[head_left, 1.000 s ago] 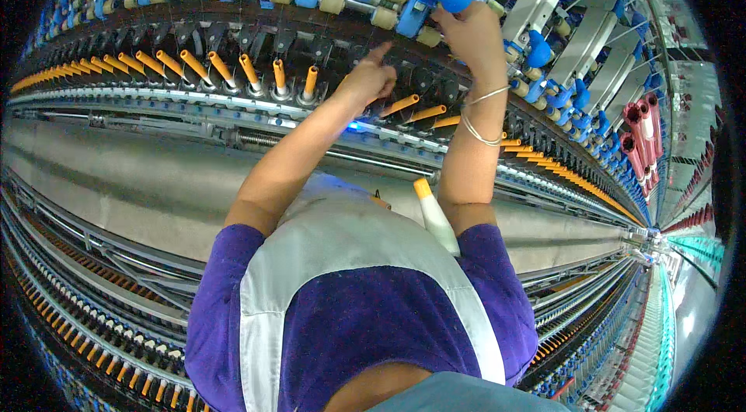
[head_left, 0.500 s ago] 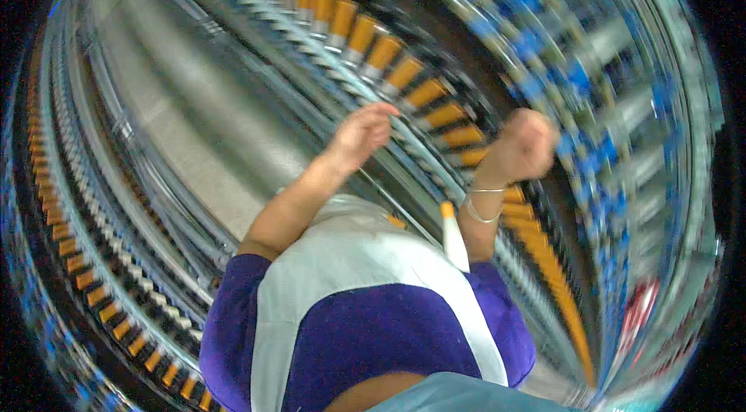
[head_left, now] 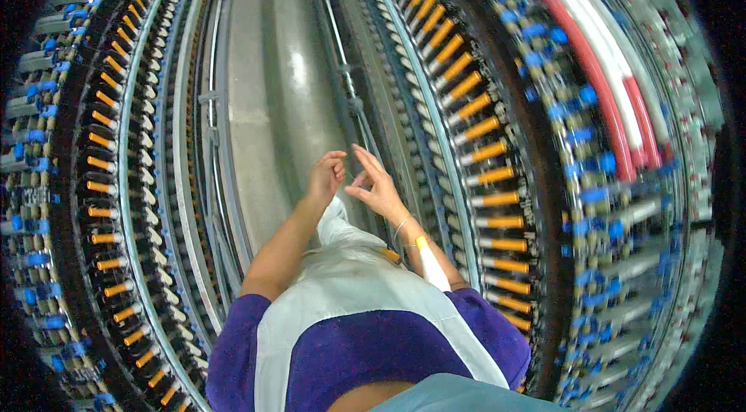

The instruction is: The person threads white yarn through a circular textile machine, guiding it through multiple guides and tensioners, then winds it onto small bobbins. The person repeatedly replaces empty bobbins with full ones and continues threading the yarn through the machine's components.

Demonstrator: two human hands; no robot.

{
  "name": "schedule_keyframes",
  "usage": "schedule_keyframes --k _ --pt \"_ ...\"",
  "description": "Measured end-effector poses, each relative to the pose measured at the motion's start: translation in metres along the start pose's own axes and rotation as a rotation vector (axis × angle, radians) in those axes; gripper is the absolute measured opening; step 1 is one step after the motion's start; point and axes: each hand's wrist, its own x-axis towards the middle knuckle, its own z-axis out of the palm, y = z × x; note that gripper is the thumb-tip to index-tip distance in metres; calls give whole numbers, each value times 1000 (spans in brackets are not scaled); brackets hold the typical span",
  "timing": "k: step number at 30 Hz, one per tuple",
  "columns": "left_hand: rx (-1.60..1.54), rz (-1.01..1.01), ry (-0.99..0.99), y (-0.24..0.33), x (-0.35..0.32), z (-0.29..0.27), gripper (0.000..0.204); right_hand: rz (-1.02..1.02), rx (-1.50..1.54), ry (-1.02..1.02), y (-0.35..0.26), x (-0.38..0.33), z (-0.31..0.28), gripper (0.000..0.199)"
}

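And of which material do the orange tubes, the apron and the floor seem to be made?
Orange tubes: probably plastic, fairly matt, from their even colour. Apron: likely cloth, dull, since it bends in soft folds. Floor: perhaps sealed concrete, somewhat glossy; it is grey and reflects light.

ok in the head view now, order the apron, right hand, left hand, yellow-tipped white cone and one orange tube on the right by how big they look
1. Apron
2. Right hand
3. Left hand and yellow-tipped white cone: too alike to rank
4. One orange tube
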Motion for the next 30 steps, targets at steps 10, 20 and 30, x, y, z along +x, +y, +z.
schedule_keyframes --k 10,20,30 --pt "148 249 139 297 153 -58 12 -1 -514 -550 25 409 20 27" --pt "437 77 53 521 484 -43 14 84 174 -348 144 701 -15 16" --pt "330 -115 -200 613 815 82 13 442 -462 888 307 952 -168 26"
